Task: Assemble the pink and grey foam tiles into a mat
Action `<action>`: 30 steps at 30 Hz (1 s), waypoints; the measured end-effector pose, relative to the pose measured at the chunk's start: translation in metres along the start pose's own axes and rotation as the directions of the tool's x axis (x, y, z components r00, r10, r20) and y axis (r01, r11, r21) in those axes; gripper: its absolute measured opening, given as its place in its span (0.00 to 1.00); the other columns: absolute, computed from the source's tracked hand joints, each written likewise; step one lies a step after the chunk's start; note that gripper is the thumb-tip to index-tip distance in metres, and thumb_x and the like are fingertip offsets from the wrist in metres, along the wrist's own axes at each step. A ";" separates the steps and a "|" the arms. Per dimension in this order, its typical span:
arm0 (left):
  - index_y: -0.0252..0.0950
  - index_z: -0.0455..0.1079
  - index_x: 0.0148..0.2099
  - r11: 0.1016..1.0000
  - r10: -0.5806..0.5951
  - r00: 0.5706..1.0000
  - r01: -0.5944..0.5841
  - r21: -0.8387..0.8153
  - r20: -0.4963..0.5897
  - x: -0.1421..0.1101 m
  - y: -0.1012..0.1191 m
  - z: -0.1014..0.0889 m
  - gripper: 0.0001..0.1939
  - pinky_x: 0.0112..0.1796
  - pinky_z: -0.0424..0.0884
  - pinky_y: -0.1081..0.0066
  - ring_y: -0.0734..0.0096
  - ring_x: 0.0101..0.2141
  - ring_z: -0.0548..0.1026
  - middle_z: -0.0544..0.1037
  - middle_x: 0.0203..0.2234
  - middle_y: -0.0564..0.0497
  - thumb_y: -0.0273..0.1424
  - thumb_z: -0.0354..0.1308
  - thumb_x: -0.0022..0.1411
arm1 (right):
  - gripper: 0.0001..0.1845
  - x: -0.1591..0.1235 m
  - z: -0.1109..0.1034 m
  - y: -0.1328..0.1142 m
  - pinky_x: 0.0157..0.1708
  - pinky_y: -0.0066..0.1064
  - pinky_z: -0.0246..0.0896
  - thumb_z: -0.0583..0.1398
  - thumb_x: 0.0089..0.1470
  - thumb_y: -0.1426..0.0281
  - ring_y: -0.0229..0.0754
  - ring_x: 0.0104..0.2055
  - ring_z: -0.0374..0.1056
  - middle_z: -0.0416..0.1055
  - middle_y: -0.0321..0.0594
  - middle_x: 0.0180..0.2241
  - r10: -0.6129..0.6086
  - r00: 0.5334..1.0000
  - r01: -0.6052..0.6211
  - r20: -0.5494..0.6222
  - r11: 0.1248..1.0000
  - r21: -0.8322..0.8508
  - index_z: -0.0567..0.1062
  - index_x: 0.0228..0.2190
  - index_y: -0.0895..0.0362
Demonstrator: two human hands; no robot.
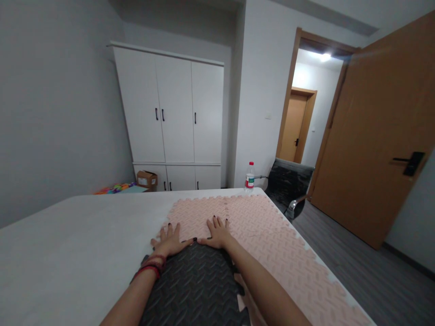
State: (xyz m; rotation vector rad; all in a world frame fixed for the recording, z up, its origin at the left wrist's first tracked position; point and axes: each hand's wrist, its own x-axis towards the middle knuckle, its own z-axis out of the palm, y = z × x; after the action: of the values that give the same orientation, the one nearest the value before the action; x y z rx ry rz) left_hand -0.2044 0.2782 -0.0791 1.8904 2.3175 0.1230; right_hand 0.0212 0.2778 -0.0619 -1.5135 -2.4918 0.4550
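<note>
Both my hands lie flat with fingers spread on foam puzzle mats on a white table [68, 244]. My left hand [170, 242] rests on the far left corner of a dark grey mat tile [193, 290], reaching onto a pink mat tile [200, 215]. My right hand [217, 234] presses on the seam where the grey tile meets the pink one. More pink tiles [282, 258] stretch along the table's right side. Red bands circle my left wrist.
A water bottle [249, 176] stands at the table's far right corner. Behind it is a black chair [288, 185]. A white wardrobe [173, 117], a cardboard box [147, 179] and colourful toys [113, 188] are at the back. An open wooden door [377, 136] is on the right.
</note>
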 end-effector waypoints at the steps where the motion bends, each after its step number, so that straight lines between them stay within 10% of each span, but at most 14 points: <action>1: 0.37 0.37 0.67 1.000 0.000 1.000 0.000 0.000 0.007 -0.001 0.000 -0.001 0.57 0.52 0.39 0.33 0.40 0.63 0.31 0.35 0.66 0.40 0.65 0.43 0.42 | 0.52 0.000 -0.001 0.001 0.57 0.59 0.14 0.44 0.47 0.37 0.53 0.66 0.22 0.29 0.50 0.65 -0.006 1.000 0.006 0.006 1.000 0.006 0.40 0.63 0.54; 8: 0.37 0.38 0.67 0.999 0.030 0.998 -0.029 -0.016 0.053 -0.005 -0.001 -0.010 0.57 0.54 0.40 0.35 0.41 0.63 0.32 0.36 0.65 0.40 0.65 0.45 0.43 | 0.52 0.003 -0.004 0.004 0.57 0.58 0.13 0.47 0.45 0.37 0.53 0.66 0.21 0.26 0.49 0.65 -0.011 0.994 0.007 0.109 0.999 0.037 0.39 0.63 0.52; 24: 0.37 0.38 0.67 0.999 0.029 0.999 -0.030 0.038 0.038 -0.002 -0.003 -0.010 0.55 0.52 0.43 0.33 0.40 0.63 0.35 0.38 0.65 0.39 0.62 0.47 0.44 | 0.41 0.002 -0.010 0.009 0.60 0.50 0.30 0.48 0.54 0.47 0.49 0.66 0.34 0.39 0.51 0.64 -0.007 0.998 0.013 -0.062 0.996 0.087 0.50 0.61 0.56; 30: 0.33 0.48 0.64 0.983 0.168 0.985 -0.170 0.072 0.027 0.006 0.012 -0.031 0.53 0.54 0.38 0.35 0.37 0.62 0.41 0.45 0.64 0.33 0.59 0.55 0.44 | 0.31 -0.049 -0.072 0.099 0.61 0.39 0.32 0.48 0.58 0.57 0.41 0.65 0.38 0.44 0.40 0.64 0.077 0.960 -0.082 -0.268 0.997 -0.007 0.52 0.60 0.53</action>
State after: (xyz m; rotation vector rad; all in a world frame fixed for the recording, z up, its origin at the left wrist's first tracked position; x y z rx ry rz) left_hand -0.1996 0.2871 -0.0467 2.1122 2.1742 0.0353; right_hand 0.1486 0.2879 -0.0299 -1.5703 -2.2402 0.2213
